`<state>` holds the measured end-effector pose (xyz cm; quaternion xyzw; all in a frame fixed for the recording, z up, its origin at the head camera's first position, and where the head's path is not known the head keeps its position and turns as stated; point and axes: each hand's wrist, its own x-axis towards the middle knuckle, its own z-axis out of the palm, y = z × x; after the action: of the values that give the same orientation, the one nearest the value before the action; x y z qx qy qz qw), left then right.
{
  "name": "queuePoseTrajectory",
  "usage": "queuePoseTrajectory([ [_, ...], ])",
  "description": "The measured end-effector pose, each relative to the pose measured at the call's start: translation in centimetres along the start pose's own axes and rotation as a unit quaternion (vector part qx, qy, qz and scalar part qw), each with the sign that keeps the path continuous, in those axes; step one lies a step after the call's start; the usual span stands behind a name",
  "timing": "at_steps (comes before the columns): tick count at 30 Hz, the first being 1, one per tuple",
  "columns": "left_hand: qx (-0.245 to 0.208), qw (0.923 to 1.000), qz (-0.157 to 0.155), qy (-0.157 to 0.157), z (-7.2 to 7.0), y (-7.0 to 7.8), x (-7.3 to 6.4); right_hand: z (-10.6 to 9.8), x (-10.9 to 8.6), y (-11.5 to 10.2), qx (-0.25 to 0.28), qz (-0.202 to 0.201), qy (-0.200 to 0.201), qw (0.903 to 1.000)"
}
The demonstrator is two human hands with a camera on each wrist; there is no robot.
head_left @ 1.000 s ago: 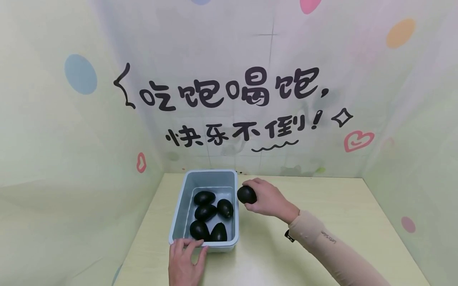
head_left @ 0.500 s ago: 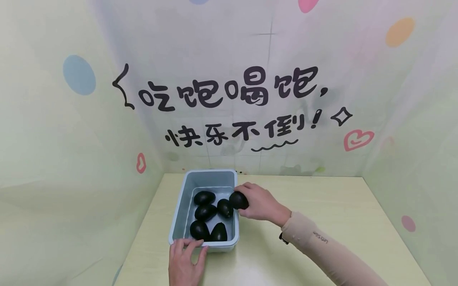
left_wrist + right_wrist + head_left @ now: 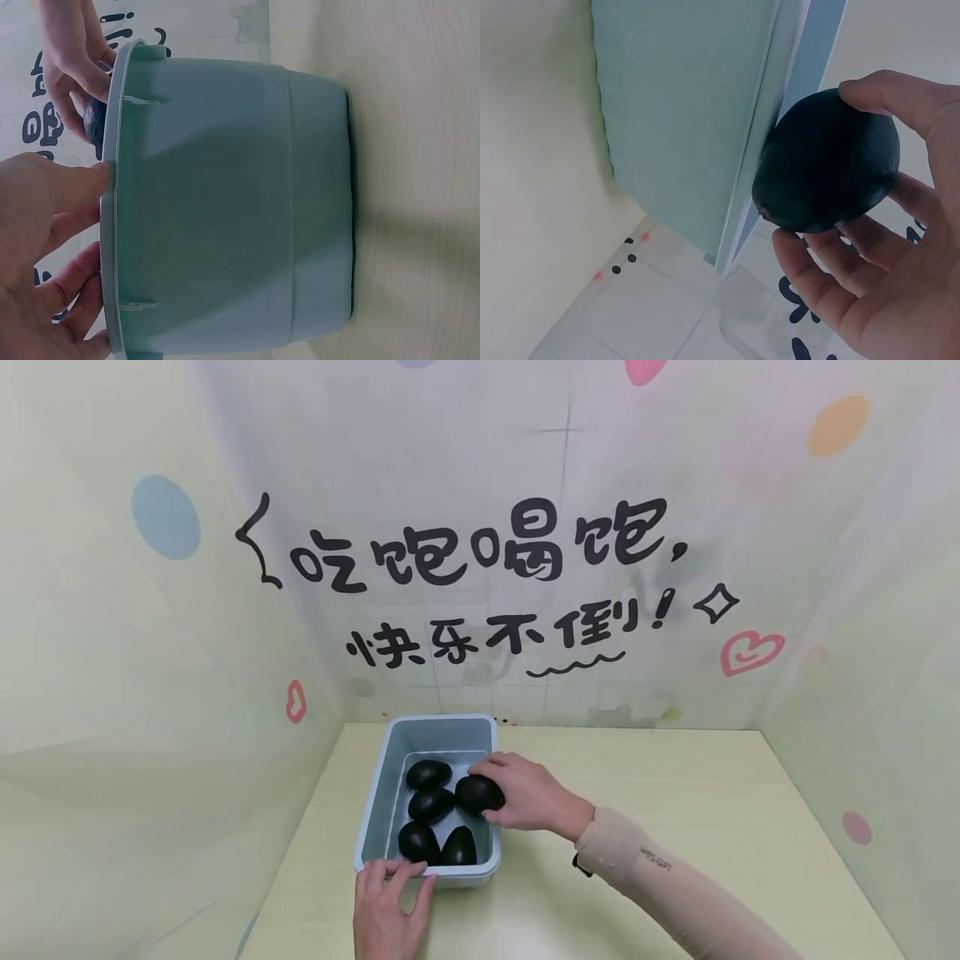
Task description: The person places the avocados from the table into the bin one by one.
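My right hand (image 3: 532, 793) holds a dark avocado (image 3: 480, 795) over the right side of a light blue plastic bin (image 3: 495, 852). In the right wrist view the thumb and fingers grip this avocado (image 3: 829, 161), its small stem end showing, right by the bin's rim. Several other dark avocados lie in the bin, among them one at the back (image 3: 429, 774) and one at the front (image 3: 459, 847). Another one is hidden under the held avocado. My left hand (image 3: 390, 910) holds the bin's near rim; the left wrist view shows its fingertips (image 3: 94, 259) on that rim.
The bin stands on a pale wooden table (image 3: 675, 835), left of its middle. A printed cloth backdrop (image 3: 525, 460) with black writing rises behind the table, and cloth sides flank it left and right.
My right hand has moved left with the avocado, from just outside the bin to above its right side. The left hand has stayed on the near rim.
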<state>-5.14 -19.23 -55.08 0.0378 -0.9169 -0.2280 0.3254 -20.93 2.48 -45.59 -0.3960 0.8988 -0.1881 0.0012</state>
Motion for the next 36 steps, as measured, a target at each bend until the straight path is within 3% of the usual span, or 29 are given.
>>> queuePoseTrajectory([
  [12,0.004,0.9999,-0.007,-0.013,0.0,0.1,0.1,0.8,1.2,-1.2,-0.010,-0.035,-0.004,0.9993],
  [21,-0.002,1.0000,0.007,0.003,0.2,0.1,0.0,1.6,2.3,-1.6,-0.034,-0.056,-0.017,0.9977],
  [36,-0.008,0.9999,0.011,0.009,0.2,-0.2,-0.1,1.7,2.9,-0.7,-0.022,-0.054,-0.025,0.9980],
])
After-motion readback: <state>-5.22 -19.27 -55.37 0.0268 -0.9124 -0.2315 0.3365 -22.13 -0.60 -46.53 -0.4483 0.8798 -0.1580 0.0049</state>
